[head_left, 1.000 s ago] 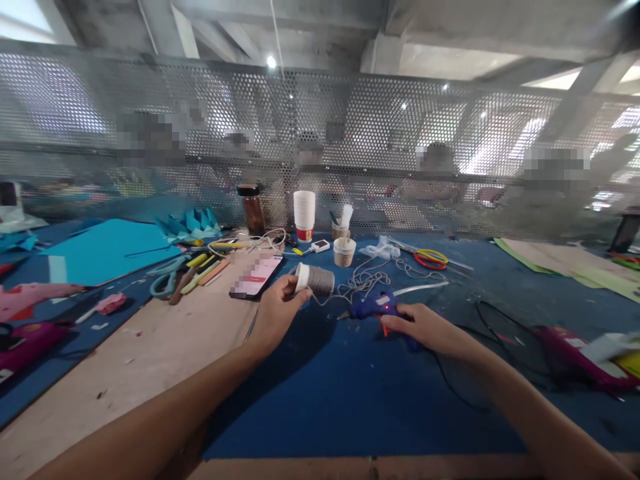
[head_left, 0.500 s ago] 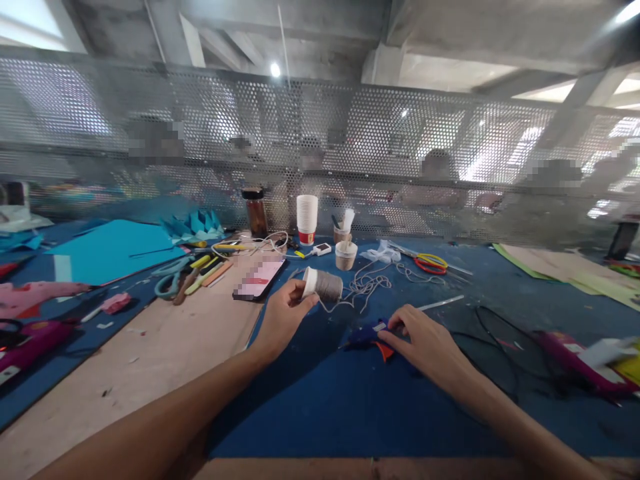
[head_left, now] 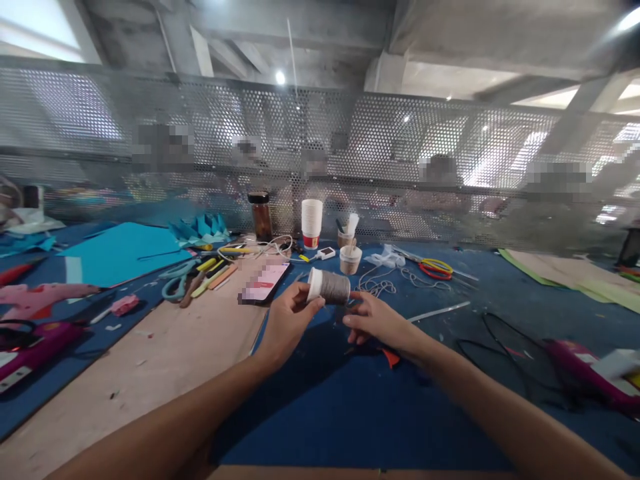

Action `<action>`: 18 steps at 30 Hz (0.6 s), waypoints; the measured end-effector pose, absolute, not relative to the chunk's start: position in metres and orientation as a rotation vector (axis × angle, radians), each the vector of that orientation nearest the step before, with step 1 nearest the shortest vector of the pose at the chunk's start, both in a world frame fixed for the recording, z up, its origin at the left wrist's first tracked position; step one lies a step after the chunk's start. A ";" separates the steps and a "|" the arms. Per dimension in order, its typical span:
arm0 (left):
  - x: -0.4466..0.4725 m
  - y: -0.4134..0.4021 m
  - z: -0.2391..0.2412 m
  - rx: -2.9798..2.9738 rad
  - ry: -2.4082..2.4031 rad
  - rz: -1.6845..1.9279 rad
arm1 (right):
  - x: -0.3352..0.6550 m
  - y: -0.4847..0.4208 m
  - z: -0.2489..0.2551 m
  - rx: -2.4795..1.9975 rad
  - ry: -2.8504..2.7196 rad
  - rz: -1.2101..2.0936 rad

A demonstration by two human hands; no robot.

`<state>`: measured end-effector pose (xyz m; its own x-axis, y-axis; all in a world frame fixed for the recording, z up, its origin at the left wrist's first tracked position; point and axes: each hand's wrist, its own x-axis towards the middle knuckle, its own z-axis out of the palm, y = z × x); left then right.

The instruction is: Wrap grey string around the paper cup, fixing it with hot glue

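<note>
A white paper cup (head_left: 330, 287) wound with grey string lies on its side in the air, its rim toward my left hand (head_left: 287, 320). That hand is closed on the rim end, thumb in front. At the cup's base, my right hand (head_left: 377, 321) has its fingers bent and apart; whether a fingertip touches the cup or string I cannot tell. Loose grey string (head_left: 377, 285) lies in loops behind the right hand. Below this hand rests a dark blue glue gun with an orange trigger (head_left: 391, 358), mostly hidden by the hand and shadow.
A phone (head_left: 263, 283), cutters and pens lie left of the cup. Behind stand stacked paper cups (head_left: 312, 223), a small cup (head_left: 351, 259) and a brown jar (head_left: 261, 220). Scissors (head_left: 435, 269) and a glue stick (head_left: 440, 311) lie right. Magenta glue guns (head_left: 40, 347) sit at both sides.
My right hand has let go of the glue gun and moved up and left to the cup's base. My left hand still holds the wound cup. The view has shifted slightly.
</note>
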<state>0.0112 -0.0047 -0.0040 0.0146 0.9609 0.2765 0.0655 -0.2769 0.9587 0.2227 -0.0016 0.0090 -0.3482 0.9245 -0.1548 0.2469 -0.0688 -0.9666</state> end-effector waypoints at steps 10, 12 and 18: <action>0.014 -0.006 -0.008 1.506 1.065 1.294 | 0.249 -0.002 0.038 -1.282 -2.003 0.801; 0.014 -0.006 -0.009 1.523 1.055 1.279 | 0.249 -0.002 0.046 -1.255 -1.995 0.701; 0.014 -0.005 -0.013 1.537 1.044 1.264 | 0.239 0.000 0.065 -1.107 -2.005 0.379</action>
